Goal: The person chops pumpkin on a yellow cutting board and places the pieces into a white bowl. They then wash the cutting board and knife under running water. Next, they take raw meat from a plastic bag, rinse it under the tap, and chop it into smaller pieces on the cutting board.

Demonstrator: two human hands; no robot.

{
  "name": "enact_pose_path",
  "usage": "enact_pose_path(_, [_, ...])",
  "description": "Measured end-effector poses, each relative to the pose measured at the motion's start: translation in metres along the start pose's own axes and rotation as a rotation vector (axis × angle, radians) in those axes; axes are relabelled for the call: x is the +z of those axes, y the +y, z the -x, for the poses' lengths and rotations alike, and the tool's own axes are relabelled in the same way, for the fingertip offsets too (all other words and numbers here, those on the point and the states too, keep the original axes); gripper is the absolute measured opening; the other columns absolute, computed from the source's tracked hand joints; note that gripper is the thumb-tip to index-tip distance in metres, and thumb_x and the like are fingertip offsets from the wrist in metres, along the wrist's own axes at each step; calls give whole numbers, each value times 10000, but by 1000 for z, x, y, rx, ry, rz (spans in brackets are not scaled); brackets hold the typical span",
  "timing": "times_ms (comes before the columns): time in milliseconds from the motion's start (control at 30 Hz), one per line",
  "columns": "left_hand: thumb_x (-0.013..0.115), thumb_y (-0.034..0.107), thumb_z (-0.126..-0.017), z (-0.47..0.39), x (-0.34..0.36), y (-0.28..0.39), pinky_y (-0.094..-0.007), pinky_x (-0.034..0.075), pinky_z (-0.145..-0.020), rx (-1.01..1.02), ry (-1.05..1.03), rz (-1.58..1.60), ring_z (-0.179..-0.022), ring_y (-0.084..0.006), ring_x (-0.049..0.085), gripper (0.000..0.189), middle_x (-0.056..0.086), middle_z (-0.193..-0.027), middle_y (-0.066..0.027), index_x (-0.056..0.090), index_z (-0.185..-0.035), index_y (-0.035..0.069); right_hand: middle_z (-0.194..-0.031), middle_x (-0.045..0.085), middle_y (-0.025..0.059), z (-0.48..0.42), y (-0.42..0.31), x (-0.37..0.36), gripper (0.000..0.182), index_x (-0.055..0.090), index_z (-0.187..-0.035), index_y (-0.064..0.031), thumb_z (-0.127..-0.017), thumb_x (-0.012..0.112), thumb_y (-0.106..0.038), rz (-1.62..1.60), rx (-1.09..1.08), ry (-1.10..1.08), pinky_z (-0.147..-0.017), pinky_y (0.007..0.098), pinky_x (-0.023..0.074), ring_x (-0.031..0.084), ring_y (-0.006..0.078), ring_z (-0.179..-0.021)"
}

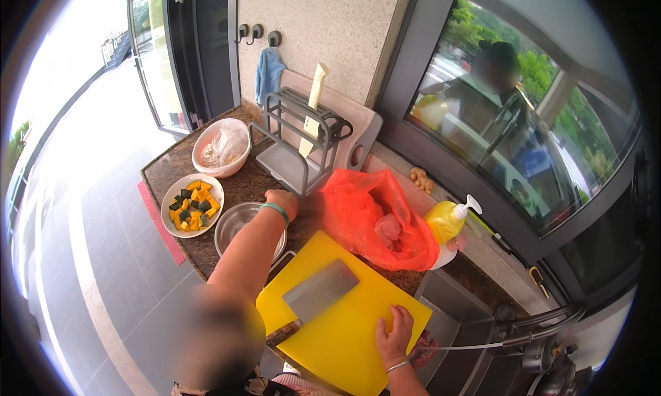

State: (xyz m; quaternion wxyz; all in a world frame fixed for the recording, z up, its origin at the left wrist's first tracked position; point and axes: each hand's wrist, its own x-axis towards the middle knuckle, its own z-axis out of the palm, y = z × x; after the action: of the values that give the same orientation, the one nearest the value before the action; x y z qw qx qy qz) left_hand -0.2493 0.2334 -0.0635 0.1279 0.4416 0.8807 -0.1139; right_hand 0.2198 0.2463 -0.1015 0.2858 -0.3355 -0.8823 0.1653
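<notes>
My left hand [282, 204], a green band at its wrist, is beside the far rim of a stainless steel bowl [238, 218]. Its fingers are curled and partly hidden, so I cannot tell whether they grip anything. My right hand [396, 334], with a silver bangle, rests fingers apart at the right edge of a yellow cutting board [356, 354], holding nothing. A cleaver [321, 291] lies flat on the board, its dark handle at the near left edge. Beyond the board stands an opened red plastic bag [351, 210] with pink raw meat [387, 230] inside.
A white bowl of cut pumpkin [195, 210] and a pale basin with a plastic bag [222, 145] stand at left. A knife rack [304, 138], ginger [421, 180] and a yellow pump bottle [446, 220] line the wall. Water runs from the faucet [542, 326] over the sink [449, 324].
</notes>
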Motion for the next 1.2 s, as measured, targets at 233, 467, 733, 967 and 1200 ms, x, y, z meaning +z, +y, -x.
enact_pose_path(233, [676,269,-849,27,-11,-8,-460,533,-821,230,339,481,-978,-366,679,323,712,-1049,-188,655,-1101,69,-1212,586,215,-3,-2,-2,401,626,-1181,9,-833,721,-167,-3,-15,-5,-1007,485,436,542,405,-1145])
enact_pose_path(467, [663,322,-876,27,-19,27,-472,519,-741,128,499,874,-871,-409,681,337,689,-851,-229,665,-1032,23,-1209,582,193,-1,0,-2,376,643,-1149,-16,-817,731,-168,-1,-8,-25,-1004,484,437,538,390,-1147])
enact_pose_path(733, [657,313,-899,8,-30,64,-399,525,-754,-99,543,1350,-825,-320,663,388,686,-870,-222,669,-1039,-49,-1200,578,186,-3,0,-1,344,656,-1117,-23,-816,730,-173,-11,18,-35,-1004,479,436,537,385,-1143])
enact_pose_path(967, [626,266,-943,-32,-13,89,-316,520,-793,84,943,1518,-847,-179,631,408,681,-954,-93,633,-1221,-33,-1192,581,183,-5,-1,2,297,672,-1056,-28,-800,738,-162,-2,-2,-44,-996,481,437,537,387,-1141])
enact_pose_path(1200, [681,169,-899,-66,-16,111,-326,547,-843,-70,952,1990,-901,-193,675,347,707,-1013,-101,627,-1192,-8,-1184,585,174,-6,-1,2,274,677,-1039,-41,-803,731,-169,-12,-2,-50,-991,479,436,535,386,-1132])
